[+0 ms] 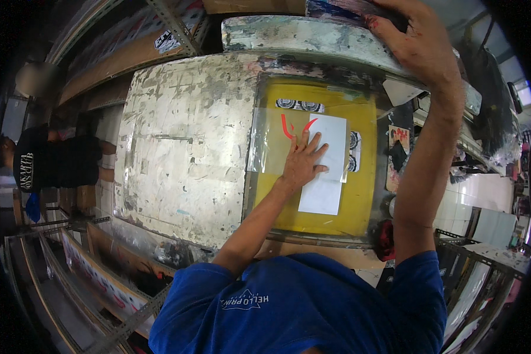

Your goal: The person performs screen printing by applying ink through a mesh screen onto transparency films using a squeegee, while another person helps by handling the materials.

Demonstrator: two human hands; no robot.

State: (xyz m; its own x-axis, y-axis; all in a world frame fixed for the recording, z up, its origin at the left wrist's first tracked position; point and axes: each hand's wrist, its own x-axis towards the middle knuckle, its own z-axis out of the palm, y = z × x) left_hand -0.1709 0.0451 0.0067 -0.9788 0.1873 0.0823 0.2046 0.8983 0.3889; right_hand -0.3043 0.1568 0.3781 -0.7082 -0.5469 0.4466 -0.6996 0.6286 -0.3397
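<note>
The fingers (314, 143) of the left hand (302, 162) were spread wide and pressed flat on a white sheet of paper (325, 164), holding nothing. The sheet lay with its long axis running away from the person, its far end pointing toward the raised frame, and it sat on a yellow board (360, 200). A clear film (268, 144) with red marks (286, 125) overlapped the sheet's left side. The right hand (422, 44) was lifted, fingers curled over the edge of the paint-stained frame (301, 35). A scuffed white table (183, 153) stretched left, where another person (53, 162) in black stood.
</note>
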